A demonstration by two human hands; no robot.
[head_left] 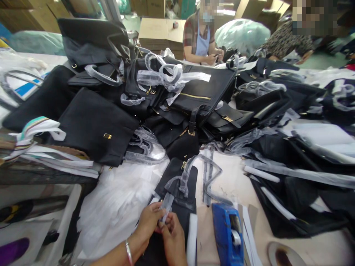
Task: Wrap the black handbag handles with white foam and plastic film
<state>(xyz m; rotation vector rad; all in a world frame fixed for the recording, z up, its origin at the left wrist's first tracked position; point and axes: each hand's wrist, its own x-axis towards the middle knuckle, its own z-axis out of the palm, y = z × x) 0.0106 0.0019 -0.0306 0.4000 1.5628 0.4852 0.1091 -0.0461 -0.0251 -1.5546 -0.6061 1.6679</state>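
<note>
My left hand [148,221] and my right hand [173,234] meet at the bottom centre, fingertips pinched together. Between them they hold a translucent strip of plastic wrapping [168,201]; whether a strap runs inside it I cannot tell. Beneath them lies a black bag [191,184] with a gold-coloured fitting and a plastic-wrapped strap [183,181] across it. A white padding roll [192,236] rests along the bag's right side, close to my right hand. To the left of my left hand is a heap of thin white sheets [111,207].
A blue tape dispenser [226,232] stands right of my hands. Black bags [97,125] with plastic-wrapped straps pile across the table's far side. At left are white ribbons [55,159] and a tray [74,199] of tools. Two people [203,40] are beyond the table.
</note>
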